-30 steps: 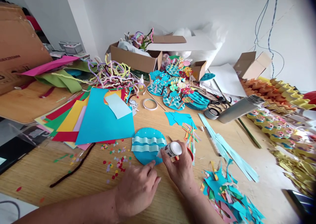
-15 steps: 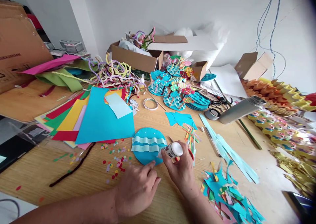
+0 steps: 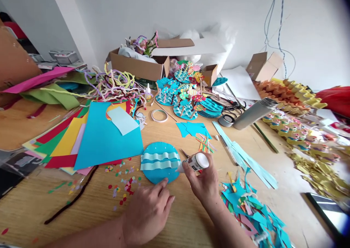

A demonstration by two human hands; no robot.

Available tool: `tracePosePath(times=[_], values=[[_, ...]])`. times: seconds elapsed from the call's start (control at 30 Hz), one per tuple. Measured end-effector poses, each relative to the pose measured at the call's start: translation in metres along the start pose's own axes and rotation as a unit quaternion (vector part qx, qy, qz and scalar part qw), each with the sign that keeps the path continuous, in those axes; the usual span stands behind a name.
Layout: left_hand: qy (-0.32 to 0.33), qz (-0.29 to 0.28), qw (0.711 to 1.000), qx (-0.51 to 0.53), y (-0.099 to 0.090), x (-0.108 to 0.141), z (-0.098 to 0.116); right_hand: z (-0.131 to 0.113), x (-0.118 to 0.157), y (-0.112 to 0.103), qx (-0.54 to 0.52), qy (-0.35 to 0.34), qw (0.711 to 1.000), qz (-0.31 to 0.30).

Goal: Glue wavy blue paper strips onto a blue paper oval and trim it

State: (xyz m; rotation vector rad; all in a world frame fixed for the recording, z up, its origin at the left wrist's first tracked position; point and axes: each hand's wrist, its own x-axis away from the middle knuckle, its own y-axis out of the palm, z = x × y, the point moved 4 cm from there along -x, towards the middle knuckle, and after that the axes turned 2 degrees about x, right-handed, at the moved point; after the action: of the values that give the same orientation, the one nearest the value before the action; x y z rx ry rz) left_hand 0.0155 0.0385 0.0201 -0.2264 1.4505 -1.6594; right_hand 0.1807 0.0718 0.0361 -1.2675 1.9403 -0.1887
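So the blue paper disc (image 3: 160, 175) was lying flat on the wooden table (image 3: 109, 233), just right of the big blue sheet (image 3: 109, 149). It had two pale blue wavy strips (image 3: 161, 164) running across its middle, rippled up off the surface, plus tiny white dots near the top edge and a few more on the lower part. The right hand (image 3: 203, 178) had its fingers closed around a white glue bottle (image 3: 198, 162), tilted with the nozzle at the disc's right side. The left hand (image 3: 149, 211) had its index fingertip on the bottom edge, other fingers loosely curled, holding nothing.
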Motion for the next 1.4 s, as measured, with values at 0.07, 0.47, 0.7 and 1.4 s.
tracePosePath(times=[0.07, 0.47, 0.7, 1.4], values=[[0.003, 0.002, 1.0, 0.001, 0.0008, 0.0002, -0.0003, 0.0038, -0.0017, -0.0022, 0.01, 0.0, 1.0, -0.007], [0.012, 0.009, 1.0, 0.004, 0.002, 0.0018, -0.0017, 0.0029, -0.0071, -0.0055, 0.069, -0.056, 0.996, -0.008], [0.011, 0.012, 1.0, 0.007, 0.0009, 0.0006, -0.0018, 0.0063, -0.0056, -0.0035, 0.082, -0.056, 0.995, -0.014], [0.006, 0.012, 1.0, 0.01, 0.0004, 0.0008, -0.0017, 0.0053, -0.0054, -0.0018, 0.071, -0.076, 0.994, -0.024]])
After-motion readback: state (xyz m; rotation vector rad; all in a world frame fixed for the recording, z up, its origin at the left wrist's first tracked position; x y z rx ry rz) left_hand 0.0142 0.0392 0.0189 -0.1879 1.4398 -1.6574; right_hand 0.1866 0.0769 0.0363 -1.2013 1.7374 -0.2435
